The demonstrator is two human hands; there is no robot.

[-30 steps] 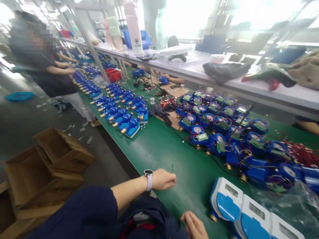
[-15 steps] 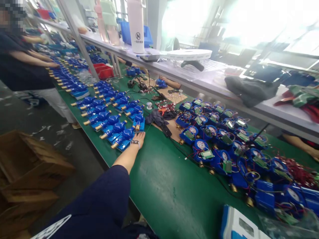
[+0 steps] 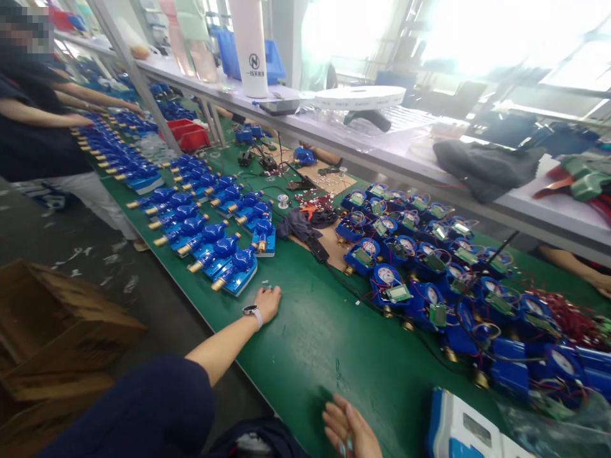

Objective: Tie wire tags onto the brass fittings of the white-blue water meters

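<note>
My left hand (image 3: pixel 268 304), with a watch on its wrist, is low over the green bench, its fingers loosely bent and slightly apart. No held object shows in it. Just beyond it stand rows of blue water meters (image 3: pixel 236 264) with brass pipe ends, lying face down and apart from the fingers. At the lower edge of the view, my right hand (image 3: pixel 351 426) is half turned up over the bench, fingers curved and apart, nothing visible in the palm. To its right lies a white and blue device (image 3: pixel 470 423) with a dark window, partly cut off by the frame.
Opened blue meters (image 3: pixel 389 283) with circuit boards and wires crowd the right side. A dark cloth (image 3: pixel 296 224) and a solder reel (image 3: pixel 283 201) lie mid-bench. The shelf (image 3: pixel 405 137) runs above. A co-worker (image 3: pixel 33 121) stands far left; cardboard boxes (image 3: pixel 62 324) are on the floor.
My left hand has drawn back from the blue meters toward me, and its fingers have bent. The nearest meter sits slightly turned. My right hand has come into view at the bottom.
</note>
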